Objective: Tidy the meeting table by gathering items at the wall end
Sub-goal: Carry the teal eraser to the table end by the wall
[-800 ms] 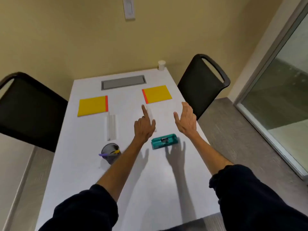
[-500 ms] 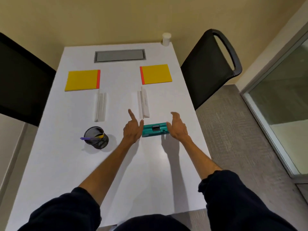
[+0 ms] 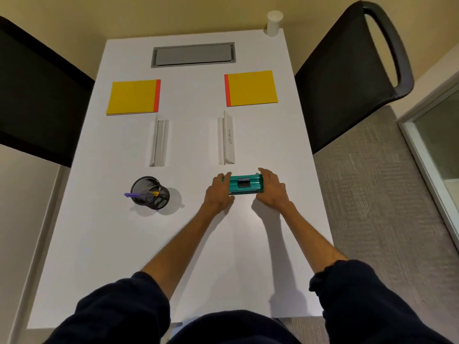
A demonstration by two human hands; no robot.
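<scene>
One smooth, white, rectangular tabletop [image 3: 99, 244] runs away toward a tan wall, with two black chairs, one at each long side. The left black chair [image 3: 37, 90] shows only a flat, dark back.

On the left half of the tabletop, nearest, stands one round black wire-mesh pen cup [image 3: 149, 196]. It holds one purple pen [image 3: 134, 194] that pokes out to the left. Farther off lies the left white folded-paper name tent [image 3: 159, 141], long and ridged. Beyond it is the left yellow square notepad [image 3: 133, 97], with a red strip down its right edge. At the far end, centred, one grey rectangular hatch [image 3: 193, 55] sits flush in the surface.

Right of centre, the left hand [image 3: 218, 192] curls its fingers round the left end of one teal ribbed plastic tray [image 3: 244, 186]. This is a small oblong with a black clip in its middle. The right hand [image 3: 272, 189] grips its right end the same way. The tray is low at mid-table, well apart from the wall end. Whether it is lifted cannot be told.

Just beyond the tray lies the right white folded-paper name tent [image 3: 226, 139], bearing handwriting. Next comes the right yellow square notepad [image 3: 252, 88], with its red strip on the left. One white cylindrical cup [image 3: 274, 23] stands at the far right corner. The right black chair [image 3: 347, 78] has a mesh back topped by a looped handle, and it stands on grey textured carpet [image 3: 372, 194].
</scene>
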